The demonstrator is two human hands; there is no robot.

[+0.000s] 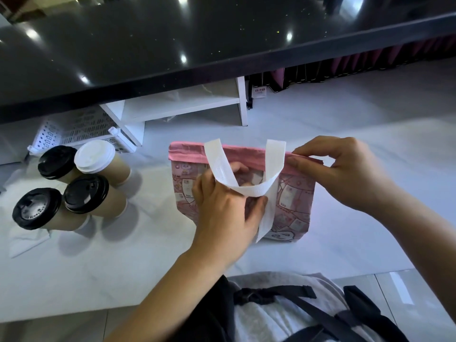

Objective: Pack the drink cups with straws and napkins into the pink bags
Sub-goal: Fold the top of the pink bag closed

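Head view. Pink bag [293,208] stands upright on the white counter [123,267], centre of scene, its top edge folded over in a plain pink band. One white handle [243,174] loops forward and down over the printed front.

Left hand [222,215] is at the bag's near face, fingers curled around the bottom of the handle loop, thumb and forefinger pinching the strip. Right hand [345,174] is at the bag's right top corner, thumb and fingers closed on the folded pink rim.

Four lidded paper cups [74,183] cluster at left, well apart from the bag: three with black lids, one white-lidded at the far side. They touch or nearly touch one another. A white napkin [24,243] lies flat under the nearest cup.

Far left, a white perforated basket [71,130] sits beside a white shelf unit [185,107], under the edge of a dark glossy countertop [172,45].

Inside of the bag is hidden; contents cannot be told
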